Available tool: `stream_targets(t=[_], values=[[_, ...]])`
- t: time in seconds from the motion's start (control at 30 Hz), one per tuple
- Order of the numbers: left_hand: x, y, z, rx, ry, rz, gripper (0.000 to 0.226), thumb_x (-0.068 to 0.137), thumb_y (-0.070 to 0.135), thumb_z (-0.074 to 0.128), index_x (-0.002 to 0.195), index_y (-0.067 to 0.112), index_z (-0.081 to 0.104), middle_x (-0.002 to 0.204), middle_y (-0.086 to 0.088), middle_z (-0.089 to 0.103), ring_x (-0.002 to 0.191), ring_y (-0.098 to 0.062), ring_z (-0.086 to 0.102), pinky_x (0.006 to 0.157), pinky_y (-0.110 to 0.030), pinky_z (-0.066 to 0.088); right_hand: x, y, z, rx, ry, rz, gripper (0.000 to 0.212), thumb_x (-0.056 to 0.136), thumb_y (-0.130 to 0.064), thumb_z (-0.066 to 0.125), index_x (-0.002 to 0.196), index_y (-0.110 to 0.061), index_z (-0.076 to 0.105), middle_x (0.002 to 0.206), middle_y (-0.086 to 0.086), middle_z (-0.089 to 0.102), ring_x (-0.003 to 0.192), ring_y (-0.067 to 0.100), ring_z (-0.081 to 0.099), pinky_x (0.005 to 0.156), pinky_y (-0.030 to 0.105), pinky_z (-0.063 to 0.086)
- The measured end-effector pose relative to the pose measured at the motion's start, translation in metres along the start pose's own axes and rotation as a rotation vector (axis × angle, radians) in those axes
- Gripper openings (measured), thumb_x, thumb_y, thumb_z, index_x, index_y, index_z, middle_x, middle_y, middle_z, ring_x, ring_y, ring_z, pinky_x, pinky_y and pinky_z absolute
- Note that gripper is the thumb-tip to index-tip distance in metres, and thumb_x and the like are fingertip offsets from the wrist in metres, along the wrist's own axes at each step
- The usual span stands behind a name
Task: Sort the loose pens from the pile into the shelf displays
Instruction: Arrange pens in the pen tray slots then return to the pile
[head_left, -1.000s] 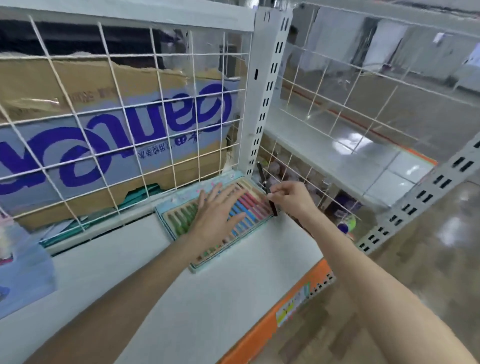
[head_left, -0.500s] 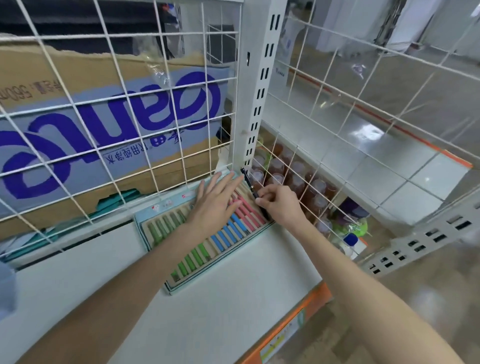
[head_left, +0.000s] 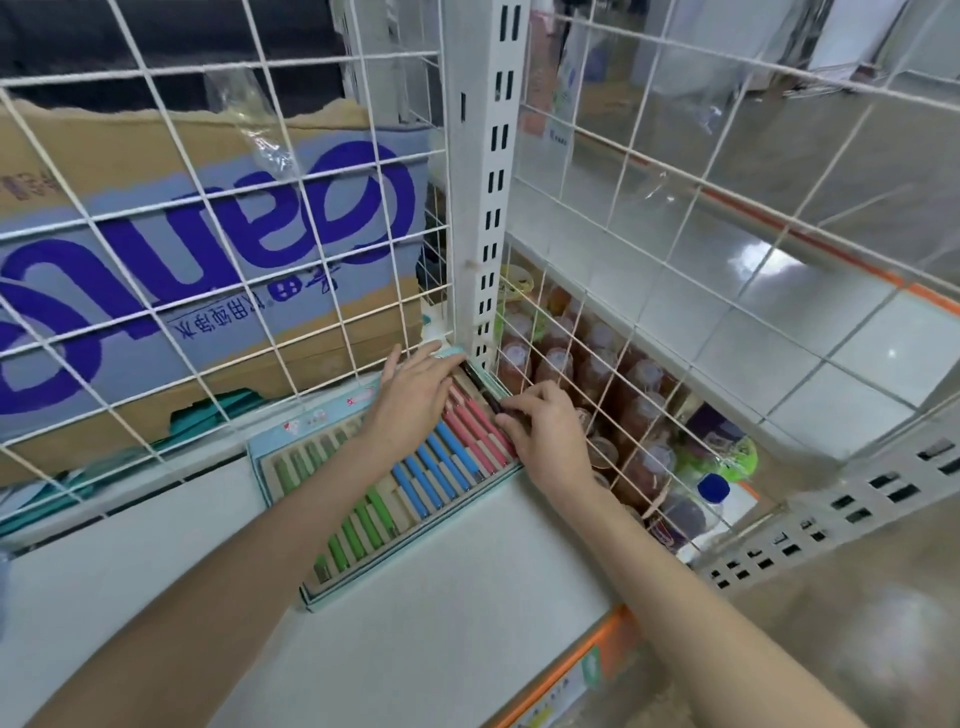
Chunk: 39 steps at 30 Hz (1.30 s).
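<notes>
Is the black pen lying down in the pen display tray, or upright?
Lying down. The black pen lies along the tray's right edge beside the pink pens, pinched by the right hand.

matt cardboard box (head_left: 130, 171), glossy floor (head_left: 779, 322)

Both my forearms reach forward and converge. My left hand (head_left: 415, 400) lies flat, palm down, fingers straight and slightly spread, pointing away from me. My right hand (head_left: 545, 431) sits just beside it, knuckles up, fingers curled inward in a pinch.
</notes>
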<state>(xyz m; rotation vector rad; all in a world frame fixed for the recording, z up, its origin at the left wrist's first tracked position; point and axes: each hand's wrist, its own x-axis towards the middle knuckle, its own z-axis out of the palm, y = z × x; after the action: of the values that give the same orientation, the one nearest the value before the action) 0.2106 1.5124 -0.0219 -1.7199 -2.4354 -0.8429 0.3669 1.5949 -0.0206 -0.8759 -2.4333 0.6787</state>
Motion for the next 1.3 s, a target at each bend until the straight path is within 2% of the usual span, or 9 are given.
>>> stream_targets(t=[0.17,0.3,0.43,0.57,0.7,0.9,1.03,1.3], values=[[0.005,-0.003,0.002,0.010,0.005,0.041,0.032,0.096,0.012,0.048,0.126,0.015,0.058,0.127,-0.004,0.060,0.137,-0.017,0.033,0.111,-0.031,-0.006,-0.007,0.001,0.003,-0.022,0.085,-0.052,0.024,0.088,-0.016,0.062,0.111,-0.010,0.068,0.098,0.005,0.058,0.094,0.018,0.048,0.079,0.021,0.033],[0.007,-0.005,-0.001,0.015,-0.007,0.052,0.031,0.094,0.010,0.051,0.123,0.016,0.060,0.124,-0.004,0.062,0.136,-0.019,0.036,0.115,-0.040,-0.001,-0.007,0.002,0.006,-0.039,0.117,-0.081,0.019,0.085,-0.011,0.065,0.103,-0.006,0.072,0.094,0.010,0.061,0.091,0.024,0.053,0.078,0.028,0.039],[0.012,-0.006,-0.003,0.052,-0.024,0.062,0.030,0.093,0.011,0.053,0.121,0.017,0.062,0.122,-0.002,0.063,0.134,-0.018,0.037,0.113,-0.040,0.003,-0.008,0.003,0.007,-0.085,0.127,-0.115,0.017,0.082,-0.009,0.068,0.098,-0.006,0.073,0.089,0.010,0.062,0.083,0.026,0.056,0.071,0.036,0.046],[0.012,-0.009,-0.001,0.042,0.003,0.082,0.030,0.091,0.006,0.054,0.117,0.015,0.065,0.115,-0.005,0.064,0.132,-0.022,0.040,0.112,-0.044,0.006,-0.008,0.003,0.008,-0.132,0.145,-0.164,0.015,0.081,-0.008,0.069,0.094,-0.004,0.073,0.085,0.010,0.063,0.078,0.028,0.057,0.067,0.037,0.049],[0.012,-0.012,-0.001,0.040,-0.008,0.106,0.033,0.089,0.001,0.055,0.118,0.015,0.065,0.121,-0.007,0.060,0.133,-0.024,0.037,0.112,-0.044,0.004,-0.009,0.004,0.009,-0.171,0.158,-0.204,0.015,0.081,-0.010,0.067,0.092,-0.003,0.073,0.085,0.010,0.064,0.075,0.028,0.059,0.068,0.037,0.050],[0.014,-0.013,-0.003,0.037,-0.034,0.119,0.036,0.089,0.000,0.053,0.119,0.016,0.064,0.125,-0.004,0.061,0.137,-0.022,0.034,0.111,-0.041,0.001,-0.009,0.008,0.011,-0.182,0.168,-0.219,0.020,0.088,-0.018,0.059,0.093,-0.005,0.073,0.087,0.008,0.063,0.075,0.026,0.058,0.068,0.036,0.051],[0.014,-0.016,-0.002,0.073,-0.039,0.140,0.039,0.088,-0.003,0.053,0.119,0.016,0.064,0.124,-0.005,0.062,0.136,-0.023,0.035,0.111,-0.046,0.003,-0.009,0.008,0.009,-0.181,0.158,-0.224,0.041,0.091,-0.033,0.041,0.093,-0.007,0.073,0.087,0.007,0.061,0.076,0.024,0.056,0.069,0.035,0.049],[0.014,-0.020,0.000,0.164,-0.058,0.216,0.047,0.082,-0.011,0.055,0.121,0.014,0.062,0.123,-0.007,0.062,0.134,-0.028,0.037,0.110,-0.051,0.001,-0.013,0.009,0.011,-0.242,0.167,-0.237,0.044,0.092,-0.036,0.039,0.096,-0.008,0.072,0.090,0.006,0.061,0.077,0.022,0.055,0.070,0.035,0.049]])
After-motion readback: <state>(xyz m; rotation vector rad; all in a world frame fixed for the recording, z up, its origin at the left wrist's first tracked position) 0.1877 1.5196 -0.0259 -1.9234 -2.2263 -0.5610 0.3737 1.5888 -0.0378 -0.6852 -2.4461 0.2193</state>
